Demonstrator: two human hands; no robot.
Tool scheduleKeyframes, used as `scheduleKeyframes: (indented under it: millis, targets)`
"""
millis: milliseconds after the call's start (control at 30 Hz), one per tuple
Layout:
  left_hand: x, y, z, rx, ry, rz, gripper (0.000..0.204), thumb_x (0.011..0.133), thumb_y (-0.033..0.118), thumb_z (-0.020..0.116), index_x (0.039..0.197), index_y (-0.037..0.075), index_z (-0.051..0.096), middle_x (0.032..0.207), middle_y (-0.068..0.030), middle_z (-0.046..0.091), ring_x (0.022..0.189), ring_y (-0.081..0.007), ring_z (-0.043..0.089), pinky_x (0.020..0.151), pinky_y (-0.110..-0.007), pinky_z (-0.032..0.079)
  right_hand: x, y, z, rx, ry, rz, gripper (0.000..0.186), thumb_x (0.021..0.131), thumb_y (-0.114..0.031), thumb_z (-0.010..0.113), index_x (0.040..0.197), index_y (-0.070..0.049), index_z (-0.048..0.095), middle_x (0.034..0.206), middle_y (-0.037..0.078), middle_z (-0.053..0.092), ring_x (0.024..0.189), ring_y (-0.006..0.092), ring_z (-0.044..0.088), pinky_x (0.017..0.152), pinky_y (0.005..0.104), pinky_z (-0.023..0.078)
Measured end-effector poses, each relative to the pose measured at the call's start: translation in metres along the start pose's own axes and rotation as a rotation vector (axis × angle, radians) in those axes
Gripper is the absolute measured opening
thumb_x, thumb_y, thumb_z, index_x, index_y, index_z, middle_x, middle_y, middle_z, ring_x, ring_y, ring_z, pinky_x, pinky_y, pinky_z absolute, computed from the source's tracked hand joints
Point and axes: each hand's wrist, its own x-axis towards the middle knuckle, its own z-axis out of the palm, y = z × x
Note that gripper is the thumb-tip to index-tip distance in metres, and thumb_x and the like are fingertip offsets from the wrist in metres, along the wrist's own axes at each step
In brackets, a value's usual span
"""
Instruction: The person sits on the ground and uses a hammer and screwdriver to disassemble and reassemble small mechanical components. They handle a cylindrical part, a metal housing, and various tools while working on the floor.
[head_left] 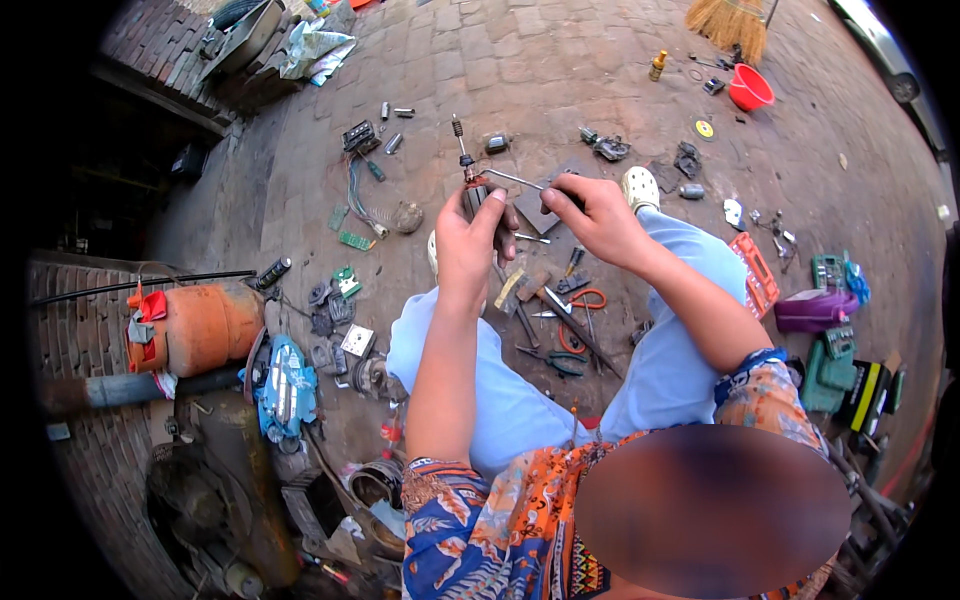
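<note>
My left hand (pixel 466 242) is wrapped round a motor armature (pixel 462 150), held upright with its shaft pointing away from me. Reddish copper windings show just above my fingers, and the lower end is hidden in my grip. In my right hand (pixel 598 218) is a thin metal rod with a bent tip (pixel 515 180), pinched between thumb and fingers. The tip reaches the armature beside the windings; whether it touches cannot be made out. Below my hands, on the ground between my legs, lie a hammer (pixel 532 288), orange-handled scissors (pixel 588 299) and pliers (pixel 562 365).
Motor parts and wires (pixel 358 190) lie on the brick paving to the left. An orange gas cylinder (pixel 215 325) stands by the left wall. At right are an orange tool case (pixel 755 275), a purple container (pixel 812 312) and a green power tool (pixel 828 375). A red bucket (pixel 750 88) stands far right.
</note>
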Motion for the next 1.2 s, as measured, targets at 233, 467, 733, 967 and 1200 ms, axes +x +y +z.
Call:
scheduleKeyframes:
  millis: [233,467,733,967,1200]
  targets:
    - [0.0,-0.003,0.0,-0.054,-0.02,0.044,0.016,0.088,0.016,0.058,0.096,0.004,0.05,0.068,-0.0028,0.054,0.047,-0.0101,0.049,0.041,-0.022,0.036,-0.002,0.001,0.0,-0.054,-0.054,0.045,0.025,0.091,-0.02,0.054,0.084,0.003,0.06,0.068,0.014,0.059,0.058,0.0199,0.053,0.054,0.0323,0.042]
    - [0.001,-0.006,-0.001,-0.155,-0.091,0.028,0.016,0.089,0.016,0.058,0.096,0.005,0.048,0.062,-0.0001,0.046,0.046,-0.0093,0.045,0.039,-0.022,0.035,-0.003,0.002,0.002,0.035,-0.049,-0.015,0.027,0.092,-0.022,0.053,0.082,0.003,0.059,0.065,0.011,0.057,0.057,0.0174,0.052,0.053,0.0312,0.041]
    - [-0.018,-0.011,0.02,-0.124,-0.413,-0.281,0.019,0.089,0.017,0.056,0.1,0.004,0.047,0.056,0.0023,0.036,0.041,-0.0082,0.037,0.035,-0.023,0.031,0.005,-0.005,-0.006,1.143,-0.105,0.351,0.041,0.097,-0.039,0.043,0.076,-0.006,0.053,0.053,-0.007,0.031,0.046,0.003,0.025,0.042,0.0216,0.019]
    - [-0.007,-0.006,0.01,-0.149,-0.175,-0.063,0.016,0.089,0.017,0.056,0.097,0.005,0.048,0.06,0.0005,0.041,0.045,-0.0112,0.044,0.039,-0.024,0.034,0.005,-0.002,-0.006,0.472,0.092,0.065,0.039,0.097,-0.031,0.045,0.073,-0.002,0.054,0.057,-0.003,0.043,0.051,0.0069,0.037,0.047,0.0238,0.031]
    - [-0.009,-0.003,0.001,-0.153,-0.147,-0.016,0.016,0.09,0.018,0.053,0.096,0.003,0.051,0.061,0.0,0.043,0.045,-0.0119,0.046,0.038,-0.024,0.034,-0.006,-0.002,-0.004,0.011,-0.01,-0.066,0.029,0.091,-0.025,0.052,0.077,0.0,0.054,0.061,0.018,0.05,0.055,0.0349,0.047,0.051,0.0385,0.039]
